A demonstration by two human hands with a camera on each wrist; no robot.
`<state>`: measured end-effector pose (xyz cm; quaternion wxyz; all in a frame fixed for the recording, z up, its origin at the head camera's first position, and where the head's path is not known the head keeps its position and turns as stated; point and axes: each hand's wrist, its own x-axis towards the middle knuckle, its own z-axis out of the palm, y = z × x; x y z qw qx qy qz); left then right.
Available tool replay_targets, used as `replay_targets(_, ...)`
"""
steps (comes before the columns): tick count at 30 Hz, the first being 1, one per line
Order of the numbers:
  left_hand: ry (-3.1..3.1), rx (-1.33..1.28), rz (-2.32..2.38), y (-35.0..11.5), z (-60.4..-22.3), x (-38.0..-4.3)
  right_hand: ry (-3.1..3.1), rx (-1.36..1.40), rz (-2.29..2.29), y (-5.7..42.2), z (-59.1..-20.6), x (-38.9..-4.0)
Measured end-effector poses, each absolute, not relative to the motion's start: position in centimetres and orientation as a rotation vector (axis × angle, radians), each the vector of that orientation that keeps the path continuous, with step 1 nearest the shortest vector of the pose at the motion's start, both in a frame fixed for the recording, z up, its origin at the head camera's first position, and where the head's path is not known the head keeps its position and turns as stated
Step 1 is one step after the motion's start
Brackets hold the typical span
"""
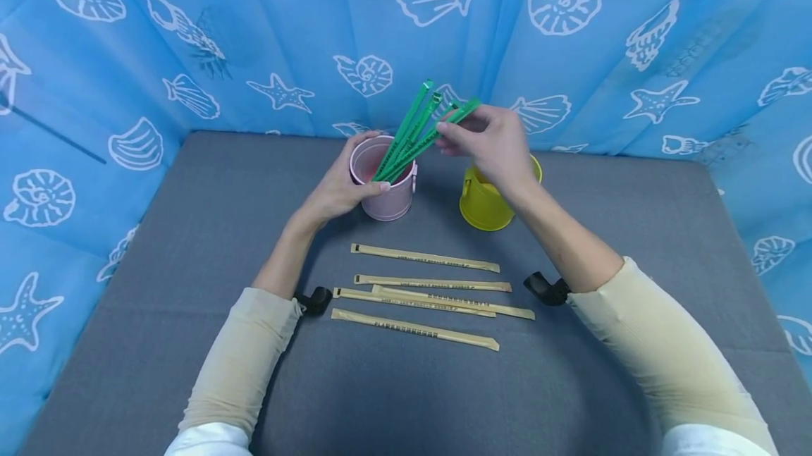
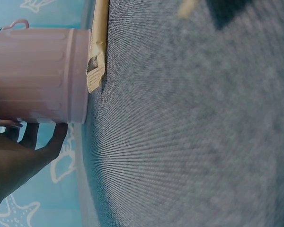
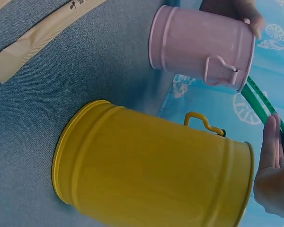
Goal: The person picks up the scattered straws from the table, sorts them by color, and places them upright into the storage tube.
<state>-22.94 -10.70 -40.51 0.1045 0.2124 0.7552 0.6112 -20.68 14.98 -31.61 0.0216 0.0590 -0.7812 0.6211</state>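
A small pink bucket (image 1: 388, 204) stands upright at the back of the table. My left hand (image 1: 339, 185) holds it from the left side, thumb at the front of the rim; the left wrist view shows fingers against the bucket's wall (image 2: 33, 75). Several green-wrapped straws (image 1: 411, 128) lean out of the bucket toward the upper right. Above the gap between the two buckets, my right hand (image 1: 497, 140) pinches one green straw near its upper end, its lower end still at the pink bucket. The yellow bucket (image 1: 483, 211) stands below my right wrist, partly covered by it; its inside is mostly hidden.
Several tan paper-wrapped straws (image 1: 415, 333) lie roughly side by side on the grey table (image 1: 406, 399) in front of the buckets; two of them overlap. Behind the table hangs a blue curtain (image 1: 304, 33) with white shell prints. Black wrist mounts sit on both forearms.
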Motion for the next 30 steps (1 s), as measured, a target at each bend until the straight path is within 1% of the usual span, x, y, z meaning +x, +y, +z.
replay_targets(9, 2.226, 0.594, 1.775, -10.5, -40.5, -22.8, -2.460, 0.132, 1.934, 14.7, -32.1, -21.3)
replay_targets(14, 2.227, 0.577, 1.752, -10.5, -40.3, -22.7, -2.509, 0.158, 1.866, 14.4, -32.3, -21.4)
replay_targets(21, 2.225, 0.592, 1.737, -10.1, -37.4, -21.0, -2.582, 0.205, 1.760, 14.3, -32.4, -21.4)
replay_targets(23, 2.227, 0.595, 1.735, -10.1, -37.2, -21.0, -2.611, 0.210, 1.734, 14.3, -32.4, -21.3)
replay_targets(28, 2.215, 0.596, 1.747, -10.3, -37.4, -21.2, -2.669, 0.219, 1.701, 14.5, -32.2, -20.8)
replay_targets(30, 2.208, 0.593, 1.762, -10.4, -38.1, -21.6, -2.680, 0.235, 1.678, 14.6, -32.1, -20.6)
